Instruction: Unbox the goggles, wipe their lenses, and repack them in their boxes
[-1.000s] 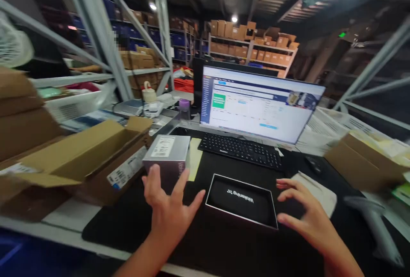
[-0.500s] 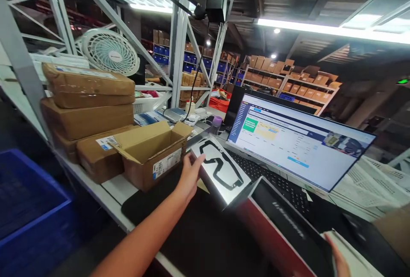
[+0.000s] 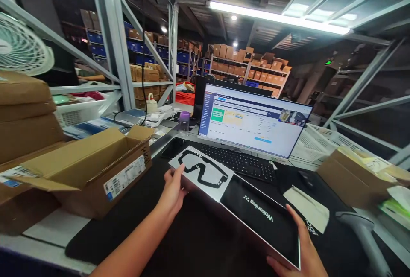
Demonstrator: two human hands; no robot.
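Observation:
In the head view, my left hand (image 3: 173, 193) grips the near end of a silver-white box (image 3: 205, 170) printed with a black goggle-shaped outline. Its thumb lies on the top face, with the fingers below. My right hand (image 3: 304, 243) clasps the far right end of a black box sleeve (image 3: 261, 215) lettered "Wakening". The two pieces lie in one line, the white box meeting the sleeve's opening. How much of it sits inside is hidden. Beneath them is a black desk mat (image 3: 198, 247).
An open carton (image 3: 118, 174) stands at left by stacked cartons (image 3: 25, 115). Behind the boxes are a keyboard (image 3: 240, 164) and a monitor (image 3: 253, 123). At right lie a pale pouch (image 3: 307, 206), a barcode scanner (image 3: 361, 230) and another carton (image 3: 346, 179).
The white box and black sleeve have come from an angle into one straight line. My right hand has risen further into view. The camera has turned right.

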